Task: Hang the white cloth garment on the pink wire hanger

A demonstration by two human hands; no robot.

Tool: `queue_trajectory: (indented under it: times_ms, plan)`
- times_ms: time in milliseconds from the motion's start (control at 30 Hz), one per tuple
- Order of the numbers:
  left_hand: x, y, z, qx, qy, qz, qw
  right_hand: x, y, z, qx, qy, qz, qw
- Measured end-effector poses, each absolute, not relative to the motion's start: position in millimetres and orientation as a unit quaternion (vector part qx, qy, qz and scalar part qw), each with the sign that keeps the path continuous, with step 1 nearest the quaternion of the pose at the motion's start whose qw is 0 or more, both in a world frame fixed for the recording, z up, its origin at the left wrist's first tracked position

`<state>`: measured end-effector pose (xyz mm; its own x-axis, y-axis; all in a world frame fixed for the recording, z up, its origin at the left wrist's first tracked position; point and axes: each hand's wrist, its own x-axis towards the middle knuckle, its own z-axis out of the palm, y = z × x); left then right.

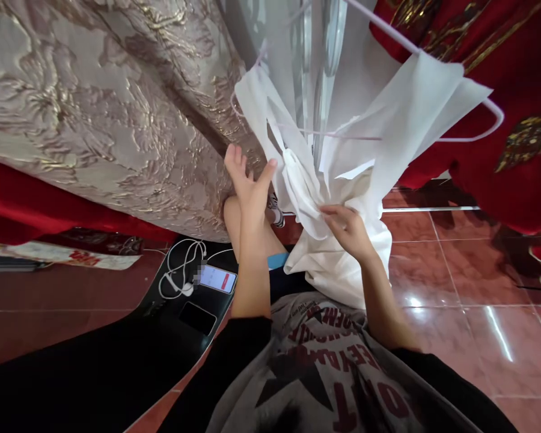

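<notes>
A white cloth garment (pixel 397 126) hangs from a pale lilac hanger (pixel 473 132) in front of me, and its lower part bunches over my lap. My right hand (pixel 347 228) is at the garment's middle, with thumb and fingers closed on a fold of it. To the left, my left hand (pixel 251 183) is raised with its fingers apart and holds nothing. Its thumb is beside the garment's left strap, and I cannot tell whether they touch.
Pinkish embroidered fabric (pixel 117 108) hangs at the left, and red fabric with gold sequins (pixel 491 108) at the right. On a black seat (pixel 162 319) lie a lit phone (pixel 216 279), a dark phone (pixel 198 318) and a white cable (pixel 180 267). The floor (pixel 469 282) is red tile.
</notes>
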<state>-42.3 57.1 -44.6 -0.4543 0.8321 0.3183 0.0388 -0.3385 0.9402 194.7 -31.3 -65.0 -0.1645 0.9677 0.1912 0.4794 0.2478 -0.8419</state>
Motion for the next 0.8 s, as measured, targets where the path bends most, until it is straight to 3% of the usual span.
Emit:
queue_trajectory:
  times_ms: [200,333,467,633,800]
  plan:
    - [-34.2,99.9,-33.1,0.468,0.479,0.679,0.3,170.4,-10.4,1.0,-0.397,-0.724,0.256,0.503]
    - [-32.6,59.8,-19.5,0.478,0.528,0.656,0.25,154.9,38.5,34.8,-0.357,-0.796,0.137,0.469]
    - [-35.7,22.9,8.0,0.479,0.537,0.668,0.192,146.7,77.7,11.2,-0.437,-0.802,0.084,0.398]
    - [-50.6,14.2,42.7,0.499,0.479,0.653,0.308,149.5,67.4,-14.3,-0.422,-0.769,0.037,0.478]
    - [-43.7,10.9,46.9,0.533,0.476,0.63,0.303,150.2,50.0,-2.7,-0.408,-0.761,0.038,0.502]
